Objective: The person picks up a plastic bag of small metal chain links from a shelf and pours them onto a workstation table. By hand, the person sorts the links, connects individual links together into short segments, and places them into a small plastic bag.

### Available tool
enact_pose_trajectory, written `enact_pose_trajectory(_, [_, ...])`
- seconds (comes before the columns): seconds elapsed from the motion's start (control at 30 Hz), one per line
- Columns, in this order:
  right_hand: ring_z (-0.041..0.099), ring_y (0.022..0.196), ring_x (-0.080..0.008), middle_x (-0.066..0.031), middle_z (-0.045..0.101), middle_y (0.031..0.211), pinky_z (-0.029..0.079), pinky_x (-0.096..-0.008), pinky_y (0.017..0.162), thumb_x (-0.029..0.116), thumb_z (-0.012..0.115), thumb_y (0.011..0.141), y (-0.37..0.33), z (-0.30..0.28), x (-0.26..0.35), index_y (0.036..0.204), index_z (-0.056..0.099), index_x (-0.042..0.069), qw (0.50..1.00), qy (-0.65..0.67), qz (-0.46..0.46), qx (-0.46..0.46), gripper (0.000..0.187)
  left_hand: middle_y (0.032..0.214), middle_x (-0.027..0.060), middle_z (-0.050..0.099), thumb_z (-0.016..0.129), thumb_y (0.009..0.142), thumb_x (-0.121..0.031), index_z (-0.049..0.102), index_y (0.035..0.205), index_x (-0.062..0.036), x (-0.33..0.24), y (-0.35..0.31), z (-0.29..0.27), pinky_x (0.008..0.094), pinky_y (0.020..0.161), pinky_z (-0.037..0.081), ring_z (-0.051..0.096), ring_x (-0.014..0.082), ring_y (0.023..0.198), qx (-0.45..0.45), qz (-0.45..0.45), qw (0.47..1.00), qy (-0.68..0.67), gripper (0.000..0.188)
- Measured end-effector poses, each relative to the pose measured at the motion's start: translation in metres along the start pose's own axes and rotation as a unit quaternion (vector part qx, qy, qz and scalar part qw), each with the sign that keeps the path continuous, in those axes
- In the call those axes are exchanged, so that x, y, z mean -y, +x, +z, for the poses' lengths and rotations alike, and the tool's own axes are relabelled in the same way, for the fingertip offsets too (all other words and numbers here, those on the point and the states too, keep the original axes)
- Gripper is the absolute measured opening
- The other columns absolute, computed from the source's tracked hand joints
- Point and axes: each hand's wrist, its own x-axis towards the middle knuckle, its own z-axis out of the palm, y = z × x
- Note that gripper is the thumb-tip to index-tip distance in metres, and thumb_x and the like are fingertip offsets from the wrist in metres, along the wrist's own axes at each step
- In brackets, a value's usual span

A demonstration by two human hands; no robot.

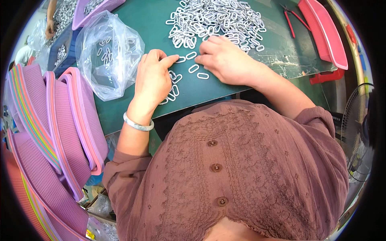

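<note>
A heap of grey oval metal rings (217, 20) lies on the green tabletop. My left hand (155, 74), with a pale bangle at its wrist, pinches one oval ring (181, 59) at the fingertips. Several more rings (173, 89) lie under and beside that palm. My right hand (227, 60) rests at the near edge of the heap, fingers curled down; what they hold, if anything, is hidden. Between the hands are loose rings, one oval ring (191, 55) close to the right fingertips and another (203, 75) nearer me.
A clear plastic bag (110, 56) with some rings inside stands at left. Stacked purple baskets (72, 120) fill the left side. Red-handled pliers (295, 24) and a pink basket (325, 34) are at far right, a fan (356, 132) below. Another person's hand (50, 30) shows far left.
</note>
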Motion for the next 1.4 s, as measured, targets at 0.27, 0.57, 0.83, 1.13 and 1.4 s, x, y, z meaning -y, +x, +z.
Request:
enact_pose_trajectory(0.27, [0.049,0.109,-0.0337,-0.0175,0.05,0.116,0.041,-0.0408,0.095,0.005,0.06,0.077,-0.01,0.016,0.016,0.112,0.054,-0.003,0.994,0.087,0.034,-0.051,0.036,0.108,0.0147,0.058,0.049,0.081,0.007,0.063,0.106,-0.0031,0.006,-0.034,-0.011,0.0346,0.086,0.044,0.056,0.0305,0.099,-0.089,-0.031,0.994,-0.063,0.031])
enact_pose_trajectory(0.57, [0.038,0.125,-0.038,-0.0213,0.042,0.131,0.034,-0.0421,0.104,0.009,0.062,0.079,0.005,0.038,0.044,0.123,0.047,-0.003,0.987,0.155,-0.015,-0.042,0.049,0.115,0.0178,0.058,0.05,0.085,0.003,0.059,0.112,-0.0006,-0.009,-0.068,-0.004,0.0378,0.091,0.045,0.056,0.0332,0.106,-0.138,-0.057,0.978,-0.147,0.029])
enact_pose_trajectory(0.83, [0.03,0.131,-0.0386,-0.0193,0.036,0.138,0.028,-0.049,0.106,0.032,0.066,0.08,0.035,0.042,0.051,0.127,0.047,0.008,0.992,0.104,-0.065,-0.023,0.056,0.082,0.0127,0.064,0.046,0.093,-0.011,0.061,0.091,0.0041,-0.014,-0.14,-0.033,0.0263,0.066,0.05,0.061,0.0169,0.069,-0.042,-0.249,0.719,-0.648,0.021])
enact_pose_trajectory(1.13, [0.046,0.113,-0.0337,-0.0158,0.052,0.114,0.039,-0.0429,0.094,0.018,0.069,0.073,0.056,0.051,0.069,0.103,0.061,0.005,0.982,0.139,-0.128,-0.006,0.033,0.132,0.0255,0.042,0.038,0.095,-0.032,0.04,0.127,0.0084,-0.008,-0.142,0.073,0.0458,0.108,0.029,0.04,0.034,0.126,0.02,-0.292,0.208,-0.933,0.051])
enact_pose_trajectory(1.4, [0.05,0.105,-0.0346,-0.0169,0.053,0.107,0.042,-0.0434,0.091,0.007,0.066,0.069,0.033,0.026,0.08,0.09,0.06,0.001,0.955,0.215,-0.201,0.014,0.023,0.134,0.0134,0.046,0.036,0.095,-0.032,0.041,0.132,-0.006,-0.019,-0.118,0.078,0.0505,0.106,0.028,0.04,0.0298,0.126,0.037,-0.152,0.041,-0.987,0.046])
